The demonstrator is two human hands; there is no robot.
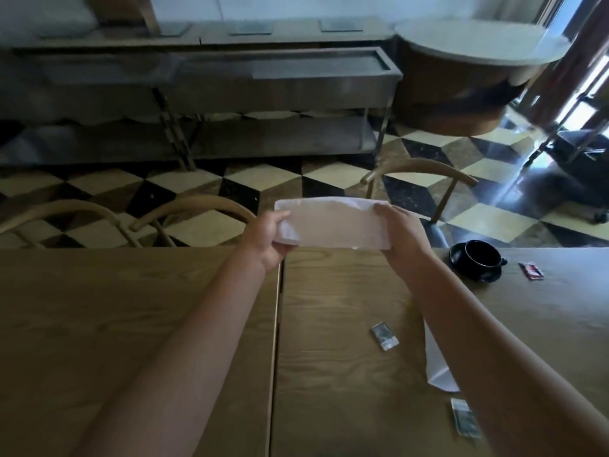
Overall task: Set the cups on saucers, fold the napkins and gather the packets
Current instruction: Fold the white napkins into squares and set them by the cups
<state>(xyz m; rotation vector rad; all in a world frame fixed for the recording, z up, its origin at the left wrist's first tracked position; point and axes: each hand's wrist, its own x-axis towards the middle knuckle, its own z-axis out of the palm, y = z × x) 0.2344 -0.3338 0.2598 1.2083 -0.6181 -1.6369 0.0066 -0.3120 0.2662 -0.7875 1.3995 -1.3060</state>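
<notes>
Both hands hold one white napkin [333, 225] up above the far edge of the wooden table [164, 324]: the left hand [268, 237] pinches its left end between thumb and fingers, and the right hand [400, 235] grips the right end the same way. The napkin is a soft, thin, long rectangle, stretched flat between the hands, with a slightly crumpled upper edge. The table top is matt brown wood with clear grain, made of two boards with a narrow seam between them. On the right, a glossy black cup [481, 257] with a small handle sits on a round black saucer [461, 262]; what the cup holds cannot be told. Just beside it to the right lies a small red packet [531, 270]. Nearer the person, a shiny grey packet [384, 335] lies flat on the wood, and another grey packet [464, 421] lies close to the right forearm. A second white napkin [438, 371] lies on the table, partly hidden under that forearm.
</notes>
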